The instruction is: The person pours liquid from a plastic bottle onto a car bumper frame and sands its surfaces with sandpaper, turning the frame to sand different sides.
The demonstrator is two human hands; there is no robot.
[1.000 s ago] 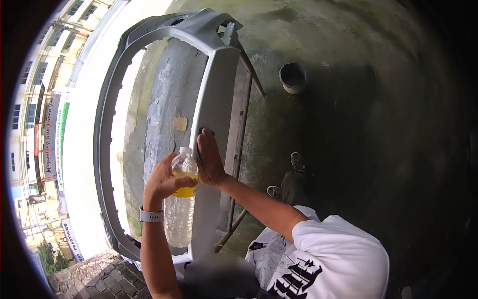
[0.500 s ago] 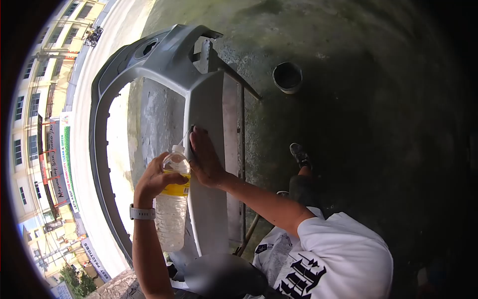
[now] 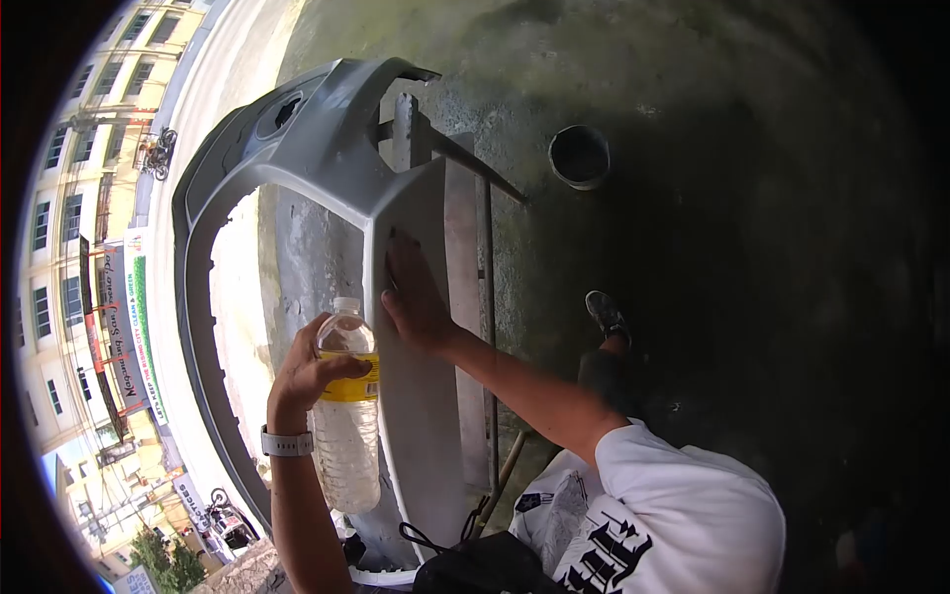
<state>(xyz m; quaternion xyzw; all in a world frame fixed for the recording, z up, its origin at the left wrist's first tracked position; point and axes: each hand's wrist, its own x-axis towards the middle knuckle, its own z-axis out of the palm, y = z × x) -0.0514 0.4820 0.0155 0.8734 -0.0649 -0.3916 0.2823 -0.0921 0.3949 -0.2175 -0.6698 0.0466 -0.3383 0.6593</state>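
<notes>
My left hand [image 3: 309,374] is wrapped around a clear plastic water bottle [image 3: 346,450] with a yellow label and a white cap. The bottle is upright and partly filled. My right hand [image 3: 416,297] presses flat against the grey face of a car bumper [image 3: 421,426], to the right of the bottle. A dark edge, perhaps sandpaper, shows at the fingertips; most of it is hidden under the hand. The bumper's large opening lies to the left, and its upper corner has a round hole.
A metal stand [image 3: 487,297] supports the bumper. A bucket [image 3: 580,158] sits on the wet concrete floor, and my shoe [image 3: 607,312] is below it. A black bag [image 3: 495,566] hangs at my front. Motorcycles [image 3: 156,153] and buildings [image 3: 59,208] line the street at left.
My right hand has slid a little farther up the bumper. The bottle has been lowered slightly in my left hand's grip. Another motorcycle has come into view on the street.
</notes>
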